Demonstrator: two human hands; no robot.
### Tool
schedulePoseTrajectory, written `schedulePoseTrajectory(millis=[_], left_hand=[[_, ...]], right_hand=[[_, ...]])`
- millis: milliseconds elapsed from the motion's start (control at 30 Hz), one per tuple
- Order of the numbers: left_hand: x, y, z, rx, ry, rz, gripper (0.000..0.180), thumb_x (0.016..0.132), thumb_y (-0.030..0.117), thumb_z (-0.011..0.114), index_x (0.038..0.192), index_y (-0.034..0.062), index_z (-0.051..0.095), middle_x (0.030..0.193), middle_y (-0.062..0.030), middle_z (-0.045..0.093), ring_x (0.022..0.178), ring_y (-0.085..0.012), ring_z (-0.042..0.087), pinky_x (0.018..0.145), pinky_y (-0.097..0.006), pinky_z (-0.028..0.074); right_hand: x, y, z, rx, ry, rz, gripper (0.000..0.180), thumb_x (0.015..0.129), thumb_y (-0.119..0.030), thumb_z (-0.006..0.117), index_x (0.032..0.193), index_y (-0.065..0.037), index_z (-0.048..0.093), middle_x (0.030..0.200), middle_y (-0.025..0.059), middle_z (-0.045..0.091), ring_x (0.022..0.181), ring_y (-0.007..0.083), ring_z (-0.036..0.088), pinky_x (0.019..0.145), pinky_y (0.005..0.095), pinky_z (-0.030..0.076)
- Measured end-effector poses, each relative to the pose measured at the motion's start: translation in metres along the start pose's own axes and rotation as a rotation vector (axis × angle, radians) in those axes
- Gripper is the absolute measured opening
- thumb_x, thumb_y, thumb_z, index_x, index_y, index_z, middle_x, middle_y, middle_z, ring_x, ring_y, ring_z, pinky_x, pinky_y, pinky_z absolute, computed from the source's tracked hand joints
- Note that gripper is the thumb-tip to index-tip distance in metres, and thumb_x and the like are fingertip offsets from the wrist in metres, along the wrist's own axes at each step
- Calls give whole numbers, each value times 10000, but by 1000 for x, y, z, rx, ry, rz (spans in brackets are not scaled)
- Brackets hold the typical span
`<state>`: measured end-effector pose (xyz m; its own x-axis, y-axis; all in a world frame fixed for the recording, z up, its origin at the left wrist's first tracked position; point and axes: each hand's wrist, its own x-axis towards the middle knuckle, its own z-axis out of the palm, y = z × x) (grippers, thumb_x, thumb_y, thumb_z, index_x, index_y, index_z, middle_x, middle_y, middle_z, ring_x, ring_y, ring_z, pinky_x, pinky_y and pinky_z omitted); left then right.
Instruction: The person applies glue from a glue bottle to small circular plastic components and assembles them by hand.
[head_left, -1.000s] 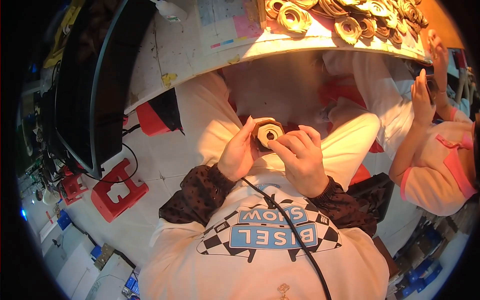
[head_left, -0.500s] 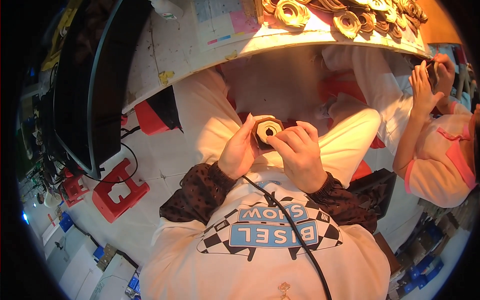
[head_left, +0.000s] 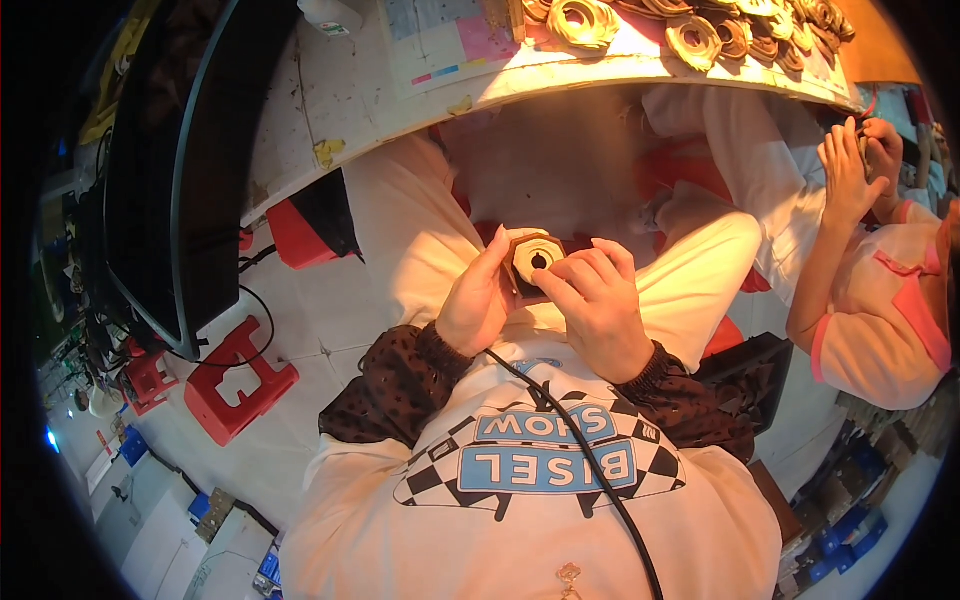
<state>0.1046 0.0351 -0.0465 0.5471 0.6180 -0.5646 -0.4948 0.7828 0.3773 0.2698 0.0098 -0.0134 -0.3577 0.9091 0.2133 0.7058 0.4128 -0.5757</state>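
1. White tabletop [head_left: 330, 90] curves across the top, with tan rings [head_left: 700, 35] piled along its far edge.
2. Right hand [head_left: 600, 310] lies over the small brown ring [head_left: 535, 262], fingers pressing it from the right.
3. Left hand [head_left: 480, 300] grips the ring's left side.
4. Ring sits between both hands, above the lap, its hole facing up.

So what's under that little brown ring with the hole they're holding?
Beneath the small brown ring-shaped part lie the person's pale-trousered thighs. The left hand and right hand cover its lower edge and underside.
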Motion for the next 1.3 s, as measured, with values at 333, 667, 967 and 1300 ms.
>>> schedulePoseTrajectory(millis=[333, 667, 967, 1300], left_hand=[[1, -3, 0, 72, 46, 43, 281, 996, 258, 417, 1194, 70, 483, 1160, -44, 557, 1063, -125, 529, 910, -301, 447], [7, -7, -3, 265, 87, 145, 177, 933, 94, 550, 1091, 14, 551, 962, -33, 623, 850, -72, 576, 748, -219, 485], [12, -14, -9, 387, 155, 276, 164, 934, 56, 525, 1074, -15, 570, 1074, -100, 637, 905, -133, 616, 793, -263, 500], [13, -8, -9, 252, 36, 313, 153, 925, 39, 537, 1060, -14, 585, 1147, -114, 622, 977, -134, 609, 864, -271, 497]], right_hand=[[-1, 1, 3, 1, 8, -21, 346, 631, -10, 622, 973, -63, 637, 907, 29, 577, 879, 204, 554, 930, 412, 362], [-7, 1, 8, 108, -10, -25, 340, 649, -18, 641, 988, -27, 660, 872, 65, 553, 780, 226, 531, 694, 317, 424], [-9, -2, 18, 103, -53, 0, 267, 720, -52, 582, 982, -19, 618, 924, 79, 542, 881, 209, 548, 760, 321, 420], [-13, 9, 10, 585, 155, 535, 217, 823, -75, 676, 987, 15, 567, 751, 128, 615, 621, 188, 619, 569, 277, 492]])
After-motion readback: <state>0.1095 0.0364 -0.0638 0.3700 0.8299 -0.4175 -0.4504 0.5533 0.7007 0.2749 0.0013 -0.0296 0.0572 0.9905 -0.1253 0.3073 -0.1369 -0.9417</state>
